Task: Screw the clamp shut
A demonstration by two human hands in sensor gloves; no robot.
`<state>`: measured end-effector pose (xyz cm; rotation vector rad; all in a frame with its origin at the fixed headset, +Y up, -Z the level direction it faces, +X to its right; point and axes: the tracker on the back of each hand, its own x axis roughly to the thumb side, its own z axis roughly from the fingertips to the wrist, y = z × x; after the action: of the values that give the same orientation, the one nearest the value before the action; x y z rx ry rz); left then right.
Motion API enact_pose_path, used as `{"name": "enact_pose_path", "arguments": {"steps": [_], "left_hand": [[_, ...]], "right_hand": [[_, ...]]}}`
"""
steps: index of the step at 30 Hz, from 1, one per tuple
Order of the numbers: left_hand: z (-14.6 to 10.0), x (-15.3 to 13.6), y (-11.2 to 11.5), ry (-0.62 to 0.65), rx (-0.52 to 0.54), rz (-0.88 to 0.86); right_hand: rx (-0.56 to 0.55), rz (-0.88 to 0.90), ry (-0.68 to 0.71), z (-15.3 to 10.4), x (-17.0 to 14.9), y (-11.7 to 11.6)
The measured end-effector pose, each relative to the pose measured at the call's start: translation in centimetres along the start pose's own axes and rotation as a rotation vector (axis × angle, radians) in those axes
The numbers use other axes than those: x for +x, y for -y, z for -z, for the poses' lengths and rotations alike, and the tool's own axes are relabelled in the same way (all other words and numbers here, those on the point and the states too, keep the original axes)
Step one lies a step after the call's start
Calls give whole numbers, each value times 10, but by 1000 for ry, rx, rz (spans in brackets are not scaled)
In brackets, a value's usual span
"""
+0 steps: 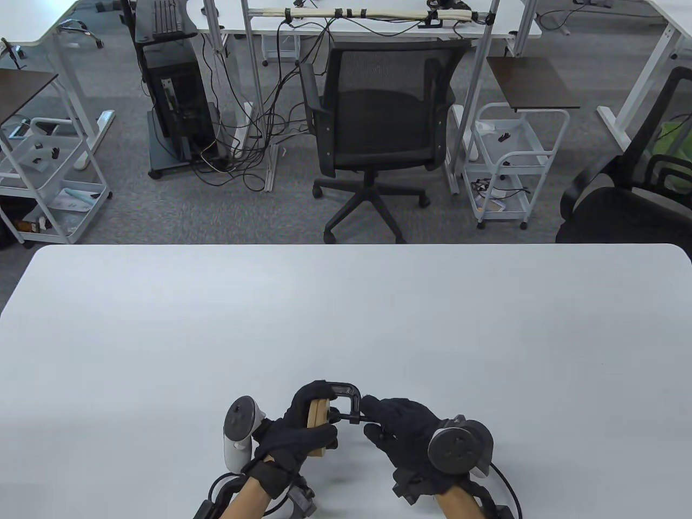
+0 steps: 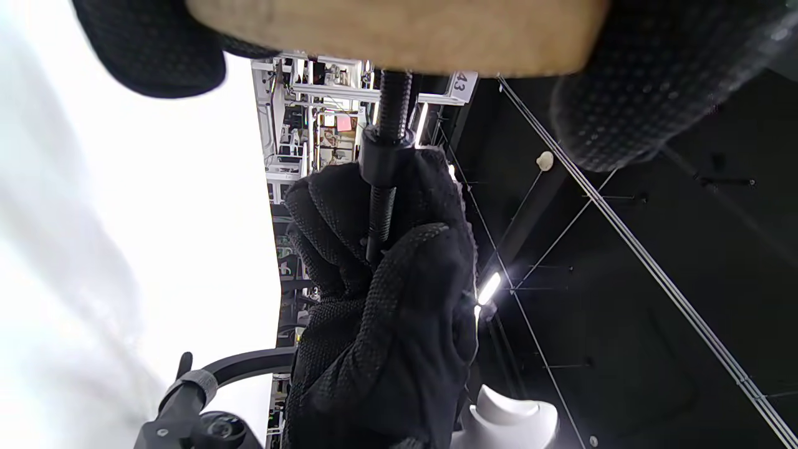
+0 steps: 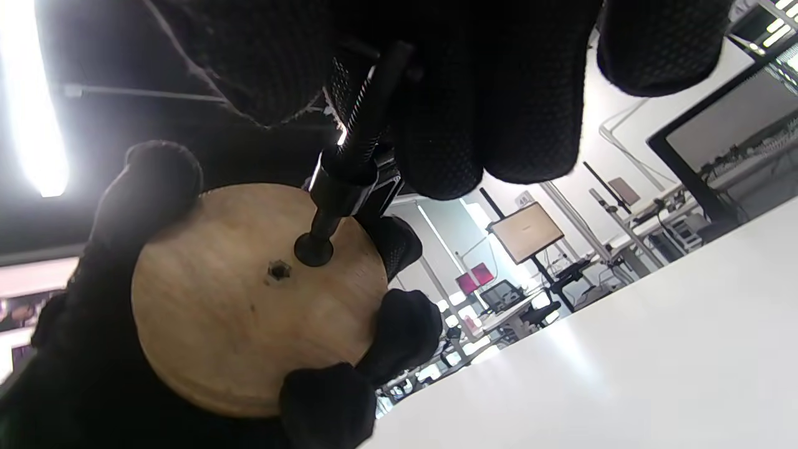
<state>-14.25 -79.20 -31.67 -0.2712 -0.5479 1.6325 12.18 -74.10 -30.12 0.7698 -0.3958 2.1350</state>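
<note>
A black C-clamp (image 1: 346,390) sits over round wooden discs (image 1: 318,419) near the table's front edge. My left hand (image 1: 294,432) grips the discs with its fingers wrapped round their rim. My right hand (image 1: 403,427) holds the clamp's screw handle. In the right wrist view the screw (image 3: 340,181) ends in a pad (image 3: 313,249) that touches the flat face of the wooden disc (image 3: 249,312), just off its centre hole. In the left wrist view the threaded screw (image 2: 389,125) runs from the wood (image 2: 399,34) down into my right hand's fingers (image 2: 386,299).
The white table (image 1: 346,324) stretches ahead of both hands. Beyond its far edge stand a black office chair (image 1: 373,124), white carts (image 1: 513,162) and other desks.
</note>
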Motion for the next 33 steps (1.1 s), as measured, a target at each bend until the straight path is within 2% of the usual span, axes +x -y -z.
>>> {"name": "enact_pose_path", "arguments": {"steps": [7, 9, 13, 18, 22, 33], "left_hand": [[1, -5, 1, -15, -1, -34], [1, -4, 2, -5, -7, -31], [1, 1, 5, 22, -24, 31], [2, 4, 6, 46, -66, 51], [2, 4, 12, 73, -79, 49], [1, 15, 17, 154, -95, 233]], "right_hand": [[23, -18, 36, -1, 0, -1], [8, 79, -20, 0, -4, -1], [-30, 398, -181, -2, -20, -6], [-27, 549, -299, -3, -30, -10], [-28, 763, -425, -8, -38, -17], [41, 967, -591, -14, -49, -28]]}}
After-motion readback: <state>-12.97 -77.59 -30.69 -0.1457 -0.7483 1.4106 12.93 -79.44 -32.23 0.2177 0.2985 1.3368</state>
